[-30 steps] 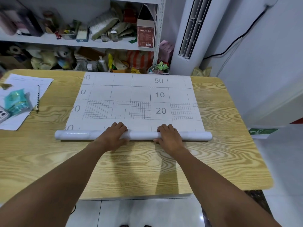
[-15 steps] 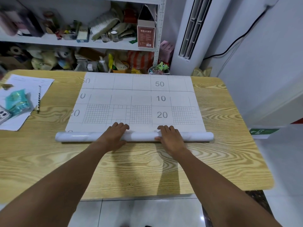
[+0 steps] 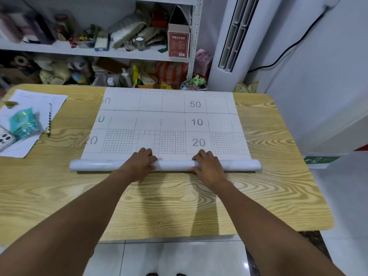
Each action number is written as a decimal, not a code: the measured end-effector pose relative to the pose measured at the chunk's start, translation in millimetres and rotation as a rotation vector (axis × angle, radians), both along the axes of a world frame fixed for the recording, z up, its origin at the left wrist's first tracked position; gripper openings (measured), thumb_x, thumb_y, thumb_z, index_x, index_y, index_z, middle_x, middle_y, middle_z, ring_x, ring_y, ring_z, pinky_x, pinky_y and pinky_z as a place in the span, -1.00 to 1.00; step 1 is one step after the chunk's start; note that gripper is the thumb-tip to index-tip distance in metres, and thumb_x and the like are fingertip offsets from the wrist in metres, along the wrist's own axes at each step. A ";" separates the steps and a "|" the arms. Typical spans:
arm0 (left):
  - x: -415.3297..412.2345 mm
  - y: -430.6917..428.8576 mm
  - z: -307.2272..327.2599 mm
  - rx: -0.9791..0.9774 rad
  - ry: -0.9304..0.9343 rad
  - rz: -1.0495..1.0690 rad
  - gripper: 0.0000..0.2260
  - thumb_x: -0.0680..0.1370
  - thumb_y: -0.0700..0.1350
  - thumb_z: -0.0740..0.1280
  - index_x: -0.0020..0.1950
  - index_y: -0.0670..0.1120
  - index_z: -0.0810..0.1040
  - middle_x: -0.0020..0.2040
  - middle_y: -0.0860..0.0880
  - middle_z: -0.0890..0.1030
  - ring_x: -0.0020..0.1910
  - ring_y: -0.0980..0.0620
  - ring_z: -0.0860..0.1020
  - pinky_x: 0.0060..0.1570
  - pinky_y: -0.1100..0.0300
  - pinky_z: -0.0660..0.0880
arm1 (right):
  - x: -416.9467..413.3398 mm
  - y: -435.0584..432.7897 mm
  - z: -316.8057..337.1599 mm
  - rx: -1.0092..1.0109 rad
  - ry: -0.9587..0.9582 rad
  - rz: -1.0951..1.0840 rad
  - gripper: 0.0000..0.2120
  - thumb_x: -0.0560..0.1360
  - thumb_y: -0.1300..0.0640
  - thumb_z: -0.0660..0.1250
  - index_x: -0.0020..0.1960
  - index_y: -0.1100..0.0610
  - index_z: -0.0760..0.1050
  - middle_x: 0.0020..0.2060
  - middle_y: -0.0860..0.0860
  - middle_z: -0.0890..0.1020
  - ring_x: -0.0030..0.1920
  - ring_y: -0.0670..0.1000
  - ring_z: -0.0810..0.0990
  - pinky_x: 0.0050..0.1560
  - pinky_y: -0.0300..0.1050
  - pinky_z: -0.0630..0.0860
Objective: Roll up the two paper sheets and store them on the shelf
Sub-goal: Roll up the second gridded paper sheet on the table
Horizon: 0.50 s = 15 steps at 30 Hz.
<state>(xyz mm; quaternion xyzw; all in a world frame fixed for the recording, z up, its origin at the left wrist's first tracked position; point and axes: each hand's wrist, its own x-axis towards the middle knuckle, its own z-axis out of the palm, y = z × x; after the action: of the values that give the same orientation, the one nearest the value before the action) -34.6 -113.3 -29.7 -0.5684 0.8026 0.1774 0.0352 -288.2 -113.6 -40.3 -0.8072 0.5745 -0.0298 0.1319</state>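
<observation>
A large white paper sheet [image 3: 169, 116] printed with grids and the numbers 50, 10 and 20 lies flat across the wooden table [image 3: 278, 186]. Its near end is wound into a long white roll [image 3: 95, 165] that spans the sheet's width. My left hand [image 3: 139, 166] grips the roll left of centre, fingers curled over its top. My right hand [image 3: 208, 167] grips it right of centre in the same way. Behind the table stands a white shelf [image 3: 119, 52] crowded with items. I see only this one large sheet.
At the table's left lie a smaller printed paper [image 3: 45, 100], a pencil [image 3: 49, 119], a teal packet [image 3: 23, 122] and a phone [image 3: 5, 139]. A tall white air conditioner [image 3: 233, 42] stands right of the shelf. White floor tiles show below the table's near edge.
The roll has taken up more of the sheet: the row with the 20 now lies closer to the roll. Both hands stay on it in the same places.
</observation>
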 end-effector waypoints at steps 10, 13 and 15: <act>0.1 8.3 6.7 0.047 0.148 0.050 -0.66 0.47 -0.07 0.37 0.17 -0.13 0.37 0.02 -0.02 0.40 0.06 -0.03 0.35 -0.05 0.13 0.36 | 0.5 -0.5 -1.2 -0.003 0.011 0.025 -0.69 0.60 -0.01 0.12 0.29 0.07 0.37 0.16 0.03 0.47 0.12 0.09 0.42 0.10 -0.03 0.34; 2.0 6.6 5.8 0.042 0.148 0.059 -0.69 0.46 -0.12 0.37 0.15 -0.14 0.41 0.12 -0.06 0.38 0.07 -0.02 0.35 -0.07 0.10 0.41 | 1.7 2.8 -1.6 -0.059 -0.004 0.042 -0.74 0.60 0.02 0.13 0.26 0.04 0.37 0.10 0.03 0.50 0.06 0.11 0.45 0.04 -0.02 0.35; 2.3 5.3 5.9 0.010 0.137 0.052 -0.69 0.45 -0.11 0.38 0.15 -0.15 0.44 0.13 -0.07 0.38 0.07 -0.04 0.37 -0.07 0.12 0.40 | 1.9 3.1 -2.3 -0.074 -0.006 0.035 -0.76 0.60 0.03 0.12 0.23 0.06 0.39 0.08 0.03 0.51 0.06 0.11 0.45 0.04 -0.02 0.35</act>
<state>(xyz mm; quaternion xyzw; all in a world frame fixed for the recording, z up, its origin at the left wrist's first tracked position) -32.3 -108.0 -23.8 -0.5756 0.7871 0.2207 -0.0214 -286.2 -110.5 -42.6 -0.8214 0.5584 -0.0513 0.1044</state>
